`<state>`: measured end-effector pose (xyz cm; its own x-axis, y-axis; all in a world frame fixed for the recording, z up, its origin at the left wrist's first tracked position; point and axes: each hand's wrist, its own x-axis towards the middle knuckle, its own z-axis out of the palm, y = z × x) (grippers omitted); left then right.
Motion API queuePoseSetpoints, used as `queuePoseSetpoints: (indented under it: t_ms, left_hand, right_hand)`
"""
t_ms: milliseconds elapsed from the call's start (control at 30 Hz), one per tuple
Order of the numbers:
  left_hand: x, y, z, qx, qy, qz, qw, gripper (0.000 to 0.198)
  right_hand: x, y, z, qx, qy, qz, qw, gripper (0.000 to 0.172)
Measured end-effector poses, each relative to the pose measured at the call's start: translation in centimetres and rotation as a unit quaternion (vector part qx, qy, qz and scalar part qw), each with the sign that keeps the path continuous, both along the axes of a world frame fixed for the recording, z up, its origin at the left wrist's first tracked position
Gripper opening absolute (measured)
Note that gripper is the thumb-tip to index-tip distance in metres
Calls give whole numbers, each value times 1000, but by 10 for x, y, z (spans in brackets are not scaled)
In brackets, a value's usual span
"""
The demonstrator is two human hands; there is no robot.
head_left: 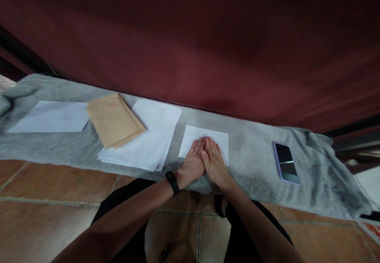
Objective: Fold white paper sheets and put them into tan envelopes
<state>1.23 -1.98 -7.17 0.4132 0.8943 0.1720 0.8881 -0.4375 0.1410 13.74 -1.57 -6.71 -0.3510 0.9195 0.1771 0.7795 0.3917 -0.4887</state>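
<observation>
Both palms press down on a small white sheet of paper (190,135), which looks folded and lies on the grey cloth. My left hand (194,162), with a black band at the wrist, lies flat with its fingers stretched forward. Beside it, touching along the inner edge, my right hand (214,162) is flat too, its thumb against the left hand. The paper's near edge is hidden under the hands. To the left is a loose stack of larger white sheets (148,148), with brown envelopes (114,118) lying across its upper left part.
Another white sheet (52,116) lies at the far left. A phone (286,163) in a light purple case rests to the right. The long narrow surface is covered by a grey cloth (249,152). A dark red upright surface (190,69) stands behind it, and tiled floor (53,183) shows in front.
</observation>
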Motion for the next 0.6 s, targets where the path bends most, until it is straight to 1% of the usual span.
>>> queuePoseSetpoints:
  t_ms: [100, 233, 400, 600]
  left_hand:
    - [-4, -3, 5, -14, 5, -2, 1000, 63]
    - [-9, -7, 11, -21, 3, -11, 1000, 65]
    - [-11, -9, 11, -33, -10, 15, 999, 60]
    - [-11, -10, 10, -23, -23, 28, 999, 58]
  right_hand:
    - [3, -3, -2, 4, -20, -1, 1000, 64]
    - [14, -4, -5, 32, -61, -4, 998, 65]
    - [26, -5, -9, 63, -102, 4, 993, 63]
    - [40, -3, -14, 90, -130, -21, 987, 64]
